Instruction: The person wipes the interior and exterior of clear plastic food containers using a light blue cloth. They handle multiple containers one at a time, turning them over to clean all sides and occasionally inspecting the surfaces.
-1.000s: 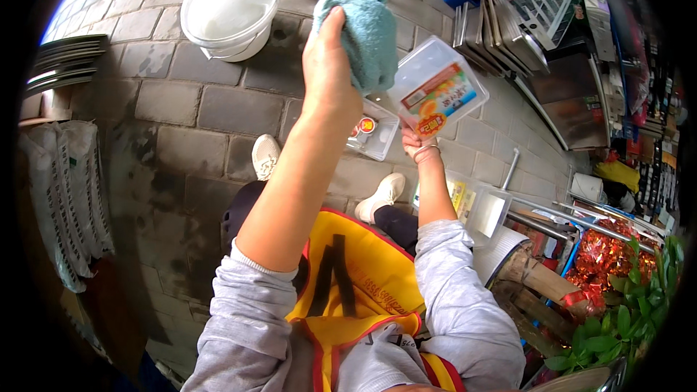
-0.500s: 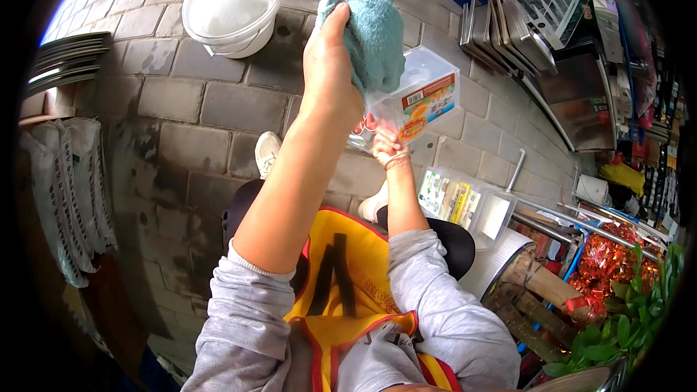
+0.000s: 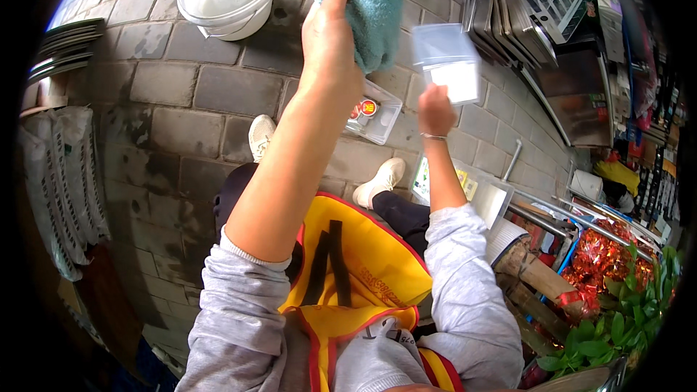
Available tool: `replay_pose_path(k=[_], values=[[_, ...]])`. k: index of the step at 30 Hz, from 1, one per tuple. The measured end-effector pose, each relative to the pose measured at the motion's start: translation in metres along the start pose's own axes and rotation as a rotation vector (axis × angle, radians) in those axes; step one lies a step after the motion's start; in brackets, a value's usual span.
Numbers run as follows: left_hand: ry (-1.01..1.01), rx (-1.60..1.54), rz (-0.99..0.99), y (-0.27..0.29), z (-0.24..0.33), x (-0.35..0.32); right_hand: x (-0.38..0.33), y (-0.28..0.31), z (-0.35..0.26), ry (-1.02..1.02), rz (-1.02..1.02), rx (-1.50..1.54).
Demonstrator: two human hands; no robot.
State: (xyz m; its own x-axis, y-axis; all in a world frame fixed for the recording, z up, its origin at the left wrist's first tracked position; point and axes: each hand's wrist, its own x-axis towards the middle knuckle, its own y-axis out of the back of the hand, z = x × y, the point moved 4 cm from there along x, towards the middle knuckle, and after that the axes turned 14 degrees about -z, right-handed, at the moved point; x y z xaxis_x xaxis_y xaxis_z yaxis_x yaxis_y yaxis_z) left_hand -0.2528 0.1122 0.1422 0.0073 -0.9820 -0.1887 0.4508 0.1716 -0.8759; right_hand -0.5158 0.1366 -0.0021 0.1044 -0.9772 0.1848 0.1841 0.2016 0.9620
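My left hand [image 3: 324, 47], raised toward the far middle, is closed round a bunched teal towel [image 3: 374, 18]. To its right, my right hand [image 3: 436, 109], slightly blurred by motion, grips the near end of a clear plastic box [image 3: 439, 40]; a white panel on the box faces up. Between my hands, partly behind my left wrist, a second clear plastic container [image 3: 390, 116] with a red and yellow label rests on the paving. The towel and the box in my right hand are apart.
A white bucket [image 3: 247, 23] of cloudy water stands at the far left. Flat panels [image 3: 501, 25] lean at the right. Closer in are another clear box [image 3: 488, 207], a metal rail [image 3: 548, 210] and a leafy plant [image 3: 617, 319]. Wrapped bundles [image 3: 69, 181] line the left side.
My right hand has swung right with the clear box and turned it, so its printed label no longer shows. The container on the ground is more exposed. My left hand still grips the towel.
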Motion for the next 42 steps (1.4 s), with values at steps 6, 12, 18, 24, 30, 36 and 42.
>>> replay_pose_path(k=[6, 12, 18, 24, 30, 36, 42], values=[[0.009, 0.02, 0.03, 0.001, 0.003, -0.002, 0.011, -0.014, -0.03, 0.516, 0.016, -0.165], [0.005, -0.005, 0.055, 0.008, 0.009, 0.0, 0.059, 0.02, -0.021, 0.385, 0.211, -0.147], [0.021, -0.002, 0.047, -0.003, 0.004, -0.001, 0.007, -0.017, -0.026, 0.758, 0.092, -0.123], [0.016, -0.037, 0.075, 0.001, 0.004, 0.0, 0.068, 0.084, 0.06, -0.254, 0.293, 0.369], [0.05, 0.087, 0.119, -0.005, -0.011, 0.0, 0.016, 0.15, 0.056, -0.454, 0.371, 1.179], [0.092, 0.195, -0.042, -0.022, -0.031, -0.003, 0.0, 0.166, 0.022, -0.334, 0.27, 1.393], [-0.322, 1.37, -0.253, -0.026, -0.044, -0.005, -0.003, 0.196, -0.021, 0.033, -0.039, 1.647]])
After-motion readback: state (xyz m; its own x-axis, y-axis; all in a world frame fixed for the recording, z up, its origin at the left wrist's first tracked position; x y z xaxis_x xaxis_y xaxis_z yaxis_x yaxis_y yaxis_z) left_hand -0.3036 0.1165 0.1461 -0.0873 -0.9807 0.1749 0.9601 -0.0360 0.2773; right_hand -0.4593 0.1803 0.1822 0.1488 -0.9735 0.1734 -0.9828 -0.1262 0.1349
